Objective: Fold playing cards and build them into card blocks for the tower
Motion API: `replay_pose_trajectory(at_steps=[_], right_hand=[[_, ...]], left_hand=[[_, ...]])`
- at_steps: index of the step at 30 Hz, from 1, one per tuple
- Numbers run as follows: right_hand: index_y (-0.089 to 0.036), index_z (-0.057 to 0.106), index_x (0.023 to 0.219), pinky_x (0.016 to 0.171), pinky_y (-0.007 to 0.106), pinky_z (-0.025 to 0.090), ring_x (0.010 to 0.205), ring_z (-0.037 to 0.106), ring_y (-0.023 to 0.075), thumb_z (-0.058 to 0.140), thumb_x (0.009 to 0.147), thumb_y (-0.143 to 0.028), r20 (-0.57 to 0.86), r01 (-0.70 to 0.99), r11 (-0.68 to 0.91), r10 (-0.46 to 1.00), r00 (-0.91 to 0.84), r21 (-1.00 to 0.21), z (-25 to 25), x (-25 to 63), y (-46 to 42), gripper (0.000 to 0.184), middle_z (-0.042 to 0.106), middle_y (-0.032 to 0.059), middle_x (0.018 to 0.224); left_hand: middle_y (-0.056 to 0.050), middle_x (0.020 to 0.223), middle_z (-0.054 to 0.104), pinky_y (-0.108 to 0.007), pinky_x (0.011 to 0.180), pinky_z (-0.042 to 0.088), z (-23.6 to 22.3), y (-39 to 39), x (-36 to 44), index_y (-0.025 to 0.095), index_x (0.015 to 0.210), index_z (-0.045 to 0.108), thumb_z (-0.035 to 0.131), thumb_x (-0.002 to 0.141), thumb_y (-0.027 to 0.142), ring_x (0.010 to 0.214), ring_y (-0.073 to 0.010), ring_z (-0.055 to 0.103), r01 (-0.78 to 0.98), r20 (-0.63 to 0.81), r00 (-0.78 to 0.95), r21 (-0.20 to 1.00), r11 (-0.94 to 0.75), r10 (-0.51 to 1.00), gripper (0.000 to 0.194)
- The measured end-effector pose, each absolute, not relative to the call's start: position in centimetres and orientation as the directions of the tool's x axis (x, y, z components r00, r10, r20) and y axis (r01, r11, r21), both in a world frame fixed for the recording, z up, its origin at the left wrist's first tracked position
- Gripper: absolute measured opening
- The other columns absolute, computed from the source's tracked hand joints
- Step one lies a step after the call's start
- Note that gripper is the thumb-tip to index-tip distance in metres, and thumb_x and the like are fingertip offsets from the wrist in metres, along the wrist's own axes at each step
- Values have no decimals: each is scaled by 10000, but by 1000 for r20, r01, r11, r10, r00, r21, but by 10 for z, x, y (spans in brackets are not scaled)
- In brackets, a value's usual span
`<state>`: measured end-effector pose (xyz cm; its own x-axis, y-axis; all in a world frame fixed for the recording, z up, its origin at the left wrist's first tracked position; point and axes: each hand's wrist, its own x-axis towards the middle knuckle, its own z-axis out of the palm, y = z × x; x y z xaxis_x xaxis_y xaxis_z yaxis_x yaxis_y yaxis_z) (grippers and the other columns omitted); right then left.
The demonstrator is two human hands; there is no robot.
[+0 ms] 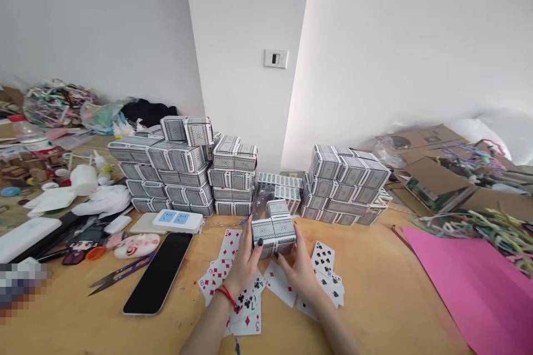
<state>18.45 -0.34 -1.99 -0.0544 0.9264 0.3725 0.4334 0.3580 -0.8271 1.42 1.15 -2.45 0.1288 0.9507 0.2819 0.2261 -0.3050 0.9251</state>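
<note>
From the head view: hands, two, bare, dark-nailed, their forearms rising from the lower edge and converging at the middle of the table [375, 310]. Left hand [245, 266], one: at the left flank of the card block [272, 236], fingers pointing away from the person, thumb bent in against the near face; one red bracelet [228, 297] at its wrist. Right hand [302, 272], one: at the right flank, index finger extended along the side, thumb at the lower near edge. Grip: the block is clasped between both hands. Card block, one: grey patterned card backs with white edges, two bundles side by side in front, a smaller one at the far side; it sits at the centre, just beyond the loose cards [247, 294]. These cards lie face up, in two spreads, one under and around each forearm; overlap hides their exact number. Piles of like bundles, three: left pile [166, 172], with two bundles on top; middle pile [233, 177]; right pile [345, 186]. Phone [158, 274], one, dark screen upward. Snips [120, 274], one pair, purple-handled, beside the phone. Power strip [179, 221], one, with two blue squares. Pink sheet [462, 283], one, at the right. Wall switch [276, 59], one.
</note>
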Motion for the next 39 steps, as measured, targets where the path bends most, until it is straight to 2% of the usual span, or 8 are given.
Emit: replay_pose_trajectory(at_steps=[4, 7, 11, 20, 26, 30, 39], right_hand=[[-226, 17, 1411, 1080, 464, 223, 1337, 228, 239, 487, 783, -188, 388, 432, 362, 921, -30, -826, -29, 178, -11, 785, 233, 99, 1450], [-229, -19, 1409, 1086, 478, 198, 1345, 202, 243, 476, 780, -167, 385, 435, 362, 922, -38, -825, -28, 180, -14, 802, 216, 95, 1454], [-232, -35, 1408, 1085, 478, 209, 1349, 188, 248, 467, 791, -174, 394, 428, 366, 919, -26, -826, -24, 179, -15, 797, 204, 87, 1460], [-222, -4, 1410, 1088, 480, 204, 1354, 160, 252, 472, 784, -180, 421, 443, 395, 906, -45, -805, -24, 178, -7, 788, 190, 80, 1461], [-235, 55, 1403, 1097, 448, 191, 1357, 141, 240, 485, 748, -153, 411, 445, 392, 910, -59, -805, -22, 180, -6, 788, 199, 67, 1446], [-256, 134, 1391, 1099, 445, 179, 1363, 107, 243, 482, 712, -122, 340, 480, 356, 932, -123, -802, -17, 182, -7, 774, 164, 57, 1450], [-261, 134, 1395, 1099, 419, 189, 1353, 152, 227, 466, 693, -81, 315, 468, 336, 941, -126, -817, -17, 183, -8, 797, 183, 62, 1432]], left_hand=[[-21, 1496, 143, -423, 1119, 100, -25, 8, 15, 310, 1405, 129, 308, 910, 389, 1374, -200, 71, 212, 327, 124, 914, -347, 937, 532], [-15, 1502, 109, -433, 1118, 90, -22, 6, 16, 322, 1408, 84, 304, 916, 371, 1375, -198, 59, 249, 348, 148, 893, -376, 926, 542], [-28, 1502, 85, -431, 1113, 113, -17, 5, 18, 311, 1414, 38, 297, 914, 386, 1374, -208, 61, 275, 372, 147, 875, -400, 916, 568], [-68, 1466, 176, -424, 1091, 191, -16, 5, 19, 290, 1410, 137, 314, 872, 506, 1349, -245, 164, 312, 411, 2, 866, -392, 911, 607], [-81, 1434, 236, -435, 1082, 207, -17, 4, 19, 286, 1408, 151, 344, 873, 485, 1338, -255, 187, 380, 437, 47, 824, -421, 898, 603], [-85, 1433, 233, -437, 1078, 220, -17, 5, 20, 288, 1408, 144, 341, 885, 454, 1333, -255, 203, 390, 446, 43, 816, -426, 894, 583], [-82, 1428, 232, -432, 1071, 242, -18, 5, 19, 303, 1404, 142, 345, 895, 417, 1330, -255, 211, 394, 431, 70, 817, -422, 900, 560]])
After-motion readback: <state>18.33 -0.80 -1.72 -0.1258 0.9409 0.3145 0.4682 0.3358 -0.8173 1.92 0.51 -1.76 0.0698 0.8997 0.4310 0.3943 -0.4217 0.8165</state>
